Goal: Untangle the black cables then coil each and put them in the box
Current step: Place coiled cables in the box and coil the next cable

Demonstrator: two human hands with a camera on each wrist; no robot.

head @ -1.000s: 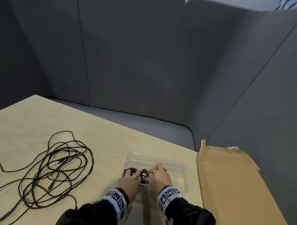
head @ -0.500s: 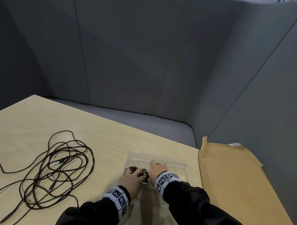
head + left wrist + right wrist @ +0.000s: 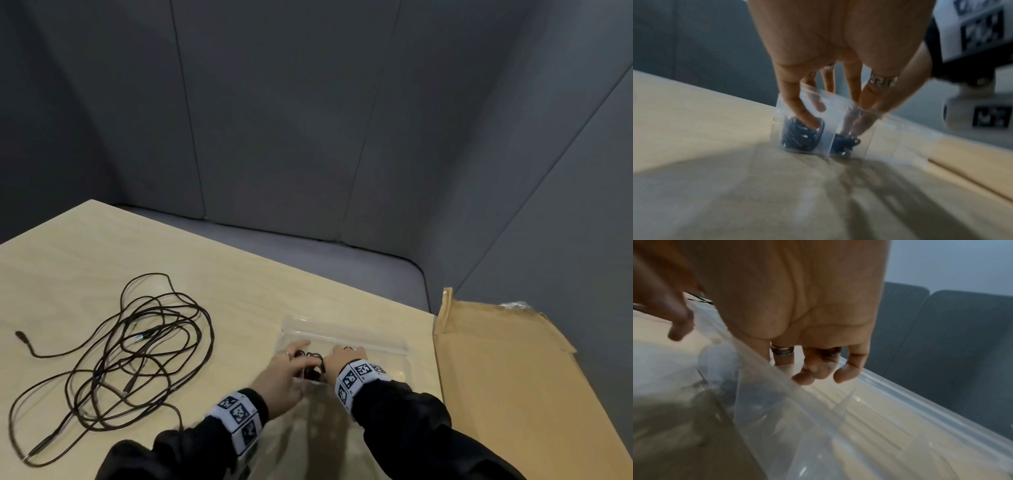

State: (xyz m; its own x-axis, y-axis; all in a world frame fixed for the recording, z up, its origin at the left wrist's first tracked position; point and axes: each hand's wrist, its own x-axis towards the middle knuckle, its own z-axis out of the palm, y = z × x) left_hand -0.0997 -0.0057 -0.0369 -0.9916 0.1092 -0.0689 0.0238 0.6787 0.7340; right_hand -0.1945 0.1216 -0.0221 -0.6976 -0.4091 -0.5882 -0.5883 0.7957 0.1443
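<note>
Both hands are working inside the clear plastic compartment box (image 3: 342, 334) on the pale wooden desk (image 3: 102, 267). The left hand (image 3: 282, 380) is pressing its straight-fingered grip onto a coiled black cable (image 3: 799, 134) in one compartment. The right hand (image 3: 337, 359) beside it is tucking a second coil (image 3: 846, 143) in; its grip cannot be told. Next, probably: the loose tangle of black cables (image 3: 113, 363), well left of both grips, needs separating and coiling.

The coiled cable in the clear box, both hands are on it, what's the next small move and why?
Probably lift both hands out and reach for the tangled cables on the table. The coiled cable already sits in the clear box under the left hand and right hand.
</note>
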